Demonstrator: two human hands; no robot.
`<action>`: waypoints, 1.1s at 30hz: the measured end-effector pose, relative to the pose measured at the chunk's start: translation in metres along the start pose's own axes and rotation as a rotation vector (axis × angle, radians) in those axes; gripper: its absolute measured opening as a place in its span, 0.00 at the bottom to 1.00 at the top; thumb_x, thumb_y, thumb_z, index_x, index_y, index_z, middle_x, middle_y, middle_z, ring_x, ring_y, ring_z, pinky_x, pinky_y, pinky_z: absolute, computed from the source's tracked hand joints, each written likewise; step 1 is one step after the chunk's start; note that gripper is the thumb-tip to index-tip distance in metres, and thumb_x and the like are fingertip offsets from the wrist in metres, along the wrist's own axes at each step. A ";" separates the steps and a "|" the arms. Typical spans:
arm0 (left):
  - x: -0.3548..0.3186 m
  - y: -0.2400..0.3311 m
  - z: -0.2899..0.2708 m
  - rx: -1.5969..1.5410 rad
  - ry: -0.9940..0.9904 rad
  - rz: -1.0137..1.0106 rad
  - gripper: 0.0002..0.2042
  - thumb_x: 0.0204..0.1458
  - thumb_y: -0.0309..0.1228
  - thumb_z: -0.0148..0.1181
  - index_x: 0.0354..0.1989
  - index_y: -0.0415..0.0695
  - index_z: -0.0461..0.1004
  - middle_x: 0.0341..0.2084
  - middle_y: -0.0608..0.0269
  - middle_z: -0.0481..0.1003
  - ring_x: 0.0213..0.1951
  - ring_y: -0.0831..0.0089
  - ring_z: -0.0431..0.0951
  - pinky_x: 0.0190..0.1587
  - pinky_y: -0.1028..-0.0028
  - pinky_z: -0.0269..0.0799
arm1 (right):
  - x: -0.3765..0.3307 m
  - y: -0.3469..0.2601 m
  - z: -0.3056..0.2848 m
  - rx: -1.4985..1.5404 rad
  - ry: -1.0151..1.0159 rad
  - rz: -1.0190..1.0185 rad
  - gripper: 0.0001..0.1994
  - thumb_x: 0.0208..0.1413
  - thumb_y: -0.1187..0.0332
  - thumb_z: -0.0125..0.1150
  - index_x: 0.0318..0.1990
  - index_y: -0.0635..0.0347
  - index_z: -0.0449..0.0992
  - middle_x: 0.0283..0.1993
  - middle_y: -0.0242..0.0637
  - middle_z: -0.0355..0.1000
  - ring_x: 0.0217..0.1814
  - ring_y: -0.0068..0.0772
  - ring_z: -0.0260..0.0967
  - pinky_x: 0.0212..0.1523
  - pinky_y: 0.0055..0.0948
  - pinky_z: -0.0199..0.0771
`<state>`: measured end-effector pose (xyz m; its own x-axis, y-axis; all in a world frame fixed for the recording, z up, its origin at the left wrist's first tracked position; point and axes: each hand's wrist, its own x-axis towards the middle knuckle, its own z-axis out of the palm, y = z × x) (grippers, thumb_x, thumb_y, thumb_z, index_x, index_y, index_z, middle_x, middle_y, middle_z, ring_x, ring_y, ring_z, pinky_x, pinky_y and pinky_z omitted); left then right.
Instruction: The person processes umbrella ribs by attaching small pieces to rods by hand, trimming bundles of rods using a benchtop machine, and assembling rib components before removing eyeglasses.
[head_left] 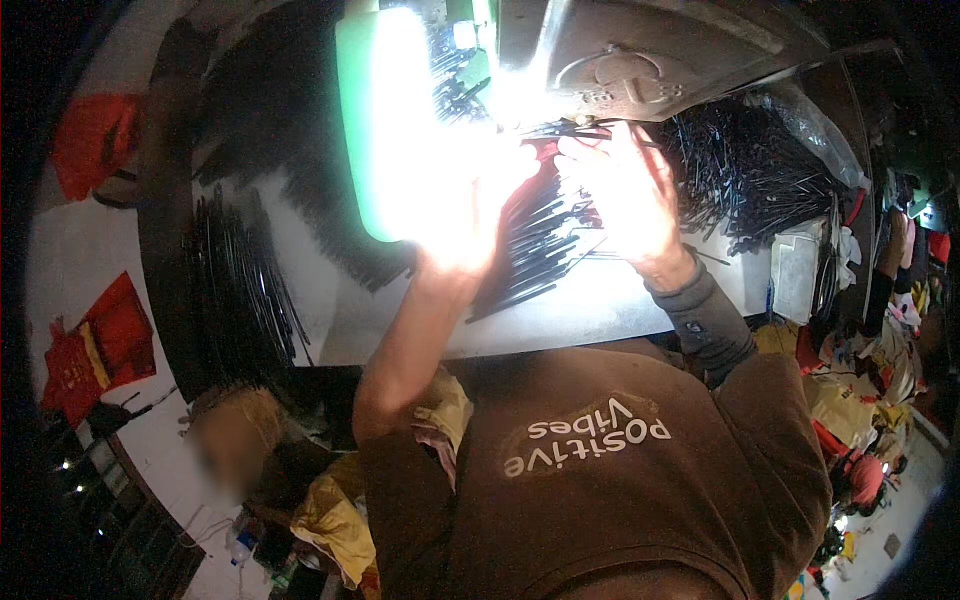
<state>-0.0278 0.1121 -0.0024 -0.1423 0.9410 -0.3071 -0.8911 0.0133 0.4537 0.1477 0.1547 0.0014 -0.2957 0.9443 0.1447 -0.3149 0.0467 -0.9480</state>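
My hands work close together under a bright light at the foot of a metal machine body. My left hand [490, 190] is mostly washed out by glare; its fingertips reach towards the right hand, and what they hold is hidden. My right hand [640, 200] is bent round a few thin black strips [582, 131], which cross at its thumb and fingers. Just below and between the hands, a fan of thin black strips [535, 240] lies on the white tabletop [480, 338]. Something dark red shows between the fingertips.
A green-shaded lamp [358, 130] glares beside my left hand. The machine's metal body [680, 55] stands directly beyond my hands. Heaps of black strips lie at right [740, 165] and left [240, 270]. Clear plastic [825, 130] covers part of the right heap. Another person [235, 440] is at lower left.
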 end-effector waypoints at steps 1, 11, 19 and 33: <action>0.001 -0.001 0.001 0.008 -0.005 0.005 0.10 0.57 0.29 0.51 0.41 0.34 0.70 0.36 0.47 0.75 0.42 0.56 0.76 0.50 0.59 0.73 | 0.001 0.000 0.000 -0.017 -0.008 -0.010 0.12 0.64 0.66 0.44 0.45 0.68 0.66 0.43 0.49 0.72 0.46 0.44 0.74 0.49 0.39 0.75; 0.019 -0.006 0.012 0.007 -0.109 0.111 0.09 0.56 0.27 0.51 0.38 0.32 0.71 0.33 0.48 0.76 0.38 0.56 0.78 0.46 0.54 0.76 | 0.003 0.009 -0.003 -0.053 0.012 -0.112 0.14 0.64 0.67 0.44 0.49 0.69 0.64 0.48 0.56 0.70 0.48 0.46 0.72 0.52 0.36 0.73; 0.015 -0.003 0.022 0.083 -0.082 0.104 0.08 0.55 0.26 0.53 0.35 0.32 0.73 0.32 0.49 0.76 0.38 0.58 0.78 0.45 0.55 0.76 | 0.005 0.009 -0.005 0.234 0.036 0.055 0.14 0.63 0.68 0.43 0.50 0.70 0.63 0.49 0.58 0.70 0.51 0.46 0.71 0.52 0.35 0.72; 0.021 -0.011 0.011 0.101 -0.200 0.219 0.07 0.55 0.26 0.54 0.35 0.33 0.74 0.32 0.53 0.77 0.35 0.61 0.79 0.43 0.60 0.77 | 0.006 0.002 0.004 0.065 0.040 -0.045 0.14 0.62 0.69 0.44 0.49 0.72 0.64 0.48 0.54 0.70 0.52 0.43 0.70 0.56 0.36 0.71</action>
<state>-0.0160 0.1352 -0.0048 -0.2292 0.9730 -0.0267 -0.8001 -0.1727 0.5745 0.1421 0.1590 0.0014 -0.2439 0.9541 0.1740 -0.3852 0.0693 -0.9202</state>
